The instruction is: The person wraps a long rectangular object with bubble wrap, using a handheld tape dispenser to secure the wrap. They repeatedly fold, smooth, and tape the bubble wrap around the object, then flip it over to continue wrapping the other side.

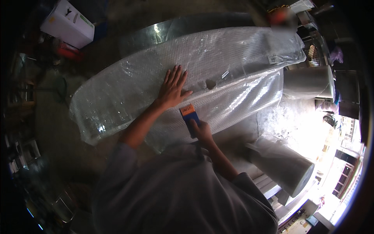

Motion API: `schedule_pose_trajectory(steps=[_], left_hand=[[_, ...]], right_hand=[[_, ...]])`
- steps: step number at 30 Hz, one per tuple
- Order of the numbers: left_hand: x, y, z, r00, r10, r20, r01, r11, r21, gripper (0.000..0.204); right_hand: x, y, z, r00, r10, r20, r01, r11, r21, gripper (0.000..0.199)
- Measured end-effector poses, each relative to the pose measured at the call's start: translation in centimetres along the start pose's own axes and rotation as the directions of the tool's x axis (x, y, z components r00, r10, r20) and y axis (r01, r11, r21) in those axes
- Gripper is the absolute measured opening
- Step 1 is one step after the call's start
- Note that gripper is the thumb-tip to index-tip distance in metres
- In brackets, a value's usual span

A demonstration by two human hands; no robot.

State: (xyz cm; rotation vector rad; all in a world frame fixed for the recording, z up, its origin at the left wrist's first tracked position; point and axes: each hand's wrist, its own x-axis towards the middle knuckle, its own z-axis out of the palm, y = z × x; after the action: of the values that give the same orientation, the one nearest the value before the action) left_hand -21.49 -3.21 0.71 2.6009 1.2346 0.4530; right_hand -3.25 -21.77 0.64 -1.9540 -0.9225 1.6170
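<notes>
A long, large object lies under clear bubble wrap across the middle of the view. Flat on the wrap, fingers spread, rests my left hand. My right hand, nearer to my body, is closed around a blue block with an orange end; its exact kind is unclear. The orange end points away from me, over the near part of the wrap; contact cannot be told. To the right of my left hand, a small dark hole or patch shows beside a lengthwise fold in the wrap.
Shiny sheet metal shows behind the wrapped object. Two rolls of wrapping, one far and one near, are on the right. A white box stands at the far left. Bright daylight enters from the right.
</notes>
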Motion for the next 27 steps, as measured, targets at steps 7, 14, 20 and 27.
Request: schedule_pose_trajectory(steps=[7,14,20,27], left_hand=[[-1.8,0.6,-0.6,0.984,0.086,0.158,-0.092,0.995,0.03,0.102],[-1.7,5.3,-0.1,0.98,-0.102,0.17,0.068,0.978,0.196,0.098],[2.8,18.6,1.6,0.934,-0.249,0.257,0.339,0.392,-0.855,0.078],[17.0,28.8,4.5,0.694,0.021,0.719,0.713,-0.16,-0.683,0.034]], right_hand=[[1.3,0.1,-0.9,0.993,0.12,0.017,-0.121,0.977,0.175,0.059],[-3.8,3.3,-9.3,0.987,0.072,0.143,-0.089,0.989,0.117,0.062],[-7.9,1.1,-21.0,0.955,-0.257,-0.147,0.244,0.964,-0.103,0.053],[-6.5,2.1,-35.3,0.888,-0.414,-0.201,0.411,0.91,-0.055,0.058]])
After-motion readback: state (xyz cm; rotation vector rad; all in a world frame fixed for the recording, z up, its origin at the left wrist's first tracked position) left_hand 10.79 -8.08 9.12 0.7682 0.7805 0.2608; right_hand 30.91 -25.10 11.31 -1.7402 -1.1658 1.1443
